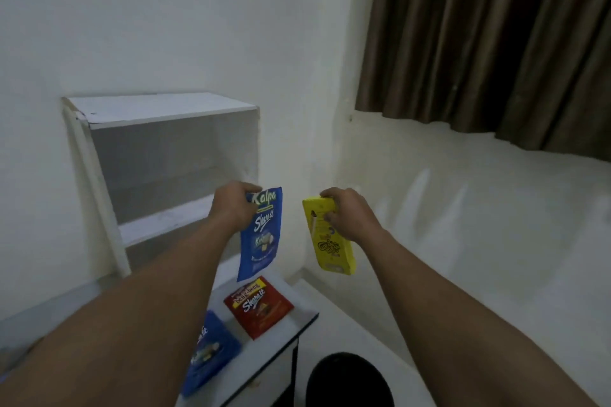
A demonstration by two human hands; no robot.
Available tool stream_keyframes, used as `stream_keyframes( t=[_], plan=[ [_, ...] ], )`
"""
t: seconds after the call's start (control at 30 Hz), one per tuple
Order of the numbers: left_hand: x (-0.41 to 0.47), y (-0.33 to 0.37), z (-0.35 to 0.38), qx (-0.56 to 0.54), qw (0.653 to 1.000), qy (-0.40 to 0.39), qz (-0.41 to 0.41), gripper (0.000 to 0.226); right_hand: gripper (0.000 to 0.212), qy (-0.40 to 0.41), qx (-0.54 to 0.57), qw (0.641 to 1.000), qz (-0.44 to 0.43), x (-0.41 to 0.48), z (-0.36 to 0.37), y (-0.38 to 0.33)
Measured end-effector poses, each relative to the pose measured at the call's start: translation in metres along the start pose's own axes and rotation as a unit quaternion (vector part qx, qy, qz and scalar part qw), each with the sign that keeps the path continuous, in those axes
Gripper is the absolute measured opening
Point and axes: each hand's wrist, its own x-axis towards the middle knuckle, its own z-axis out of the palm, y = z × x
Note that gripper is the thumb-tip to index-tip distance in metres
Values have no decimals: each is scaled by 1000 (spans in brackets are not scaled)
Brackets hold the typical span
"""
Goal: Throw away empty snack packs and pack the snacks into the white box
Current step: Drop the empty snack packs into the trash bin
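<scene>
My left hand [233, 206] grips the top edge of a blue Kalpa snack pouch [261, 236], which hangs flat in the air above the table. My right hand [350, 213] holds a yellow snack box [329, 241] by its upper end, tilted, out past the table's right edge. On the white table [274, 350] lie a red Beng-Beng pouch [259, 306] and a second blue pouch [211, 352], partly hidden behind my left forearm. No white box shows in this view.
A black round bin [350, 380] stands on the floor just right of the table's corner, below my right arm. A white open shelf unit [165, 155] sits against the wall behind the table. Brown curtains [496, 43] hang at the upper right.
</scene>
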Motion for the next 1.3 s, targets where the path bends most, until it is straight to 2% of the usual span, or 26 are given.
stream_keyframes(
  t=[0.3,0.47,0.63,0.9,1.07,1.2,1.3],
  plan=[
    [-39,5,141,-17,996,-86,-5,34,42,1,-58,993,108,-76,23,115],
    [-52,-19,230,-26,990,-134,-44,42,42,-26,-71,983,165,-102,63,184],
    [-62,-51,322,-10,982,-176,-71,39,39,-54,-53,976,205,-115,126,256],
    [-56,-125,472,-4,977,-174,-119,33,39,-120,-7,962,243,-116,252,371],
    [-55,-189,559,-3,976,-164,-141,34,38,-136,11,962,238,-117,335,428],
    [-58,-234,611,1,975,-160,-152,41,38,-148,18,959,242,-123,390,460],
    [-62,-252,632,10,971,-174,-164,36,42,-172,19,952,251,-131,412,473]
  ],
)
